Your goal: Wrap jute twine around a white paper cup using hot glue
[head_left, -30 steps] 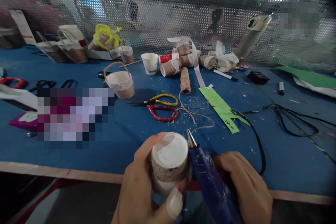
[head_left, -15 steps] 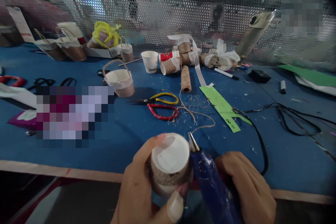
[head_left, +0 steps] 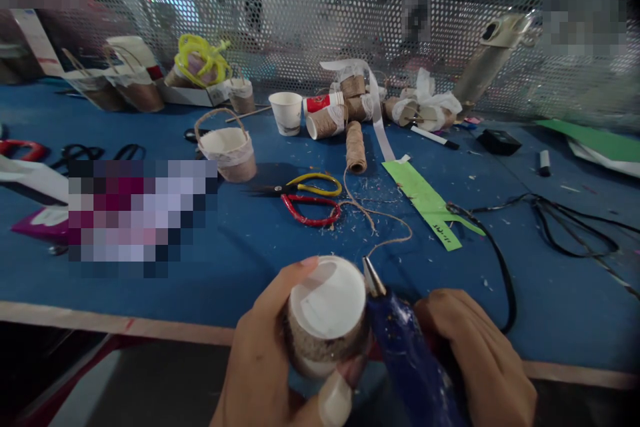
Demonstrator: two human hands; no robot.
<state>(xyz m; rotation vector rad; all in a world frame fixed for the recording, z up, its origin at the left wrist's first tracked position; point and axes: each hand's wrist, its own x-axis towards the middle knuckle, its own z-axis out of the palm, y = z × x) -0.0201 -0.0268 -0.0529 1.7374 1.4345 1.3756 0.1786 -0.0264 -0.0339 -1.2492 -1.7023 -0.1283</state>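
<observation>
Held in my left hand (head_left: pixel 265 353) is a paper cup (head_left: pixel 327 297), its white base turned up toward me and brown twine wound round its side. My right hand (head_left: pixel 470 347) grips a blue glue gun (head_left: pixel 410 353), whose metal nozzle is close beside the cup's right edge. I cannot tell whether the nozzle touches it. A loose strand of twine (head_left: pixel 400 240) runs from near the nozzle back toward the twine spool (head_left: pixel 356 147). Beyond the cup lie scissors (head_left: pixel 300 197) with one yellow and one red handle.
A twine-wrapped basket (head_left: pixel 227 153) stands left of the scissors. Behind are a white paper cup (head_left: pixel 286 113) and several wrapped cups. A green paper strip (head_left: pixel 423 200) lies right of the spool, near a black cord (head_left: pixel 505 273). A perforated metal panel (head_left: pixel 300 27) closes the back.
The cup is tilted slightly and the glue gun has shifted a little right and down with my right hand. Both hands keep their hold. The view has moved slightly.
</observation>
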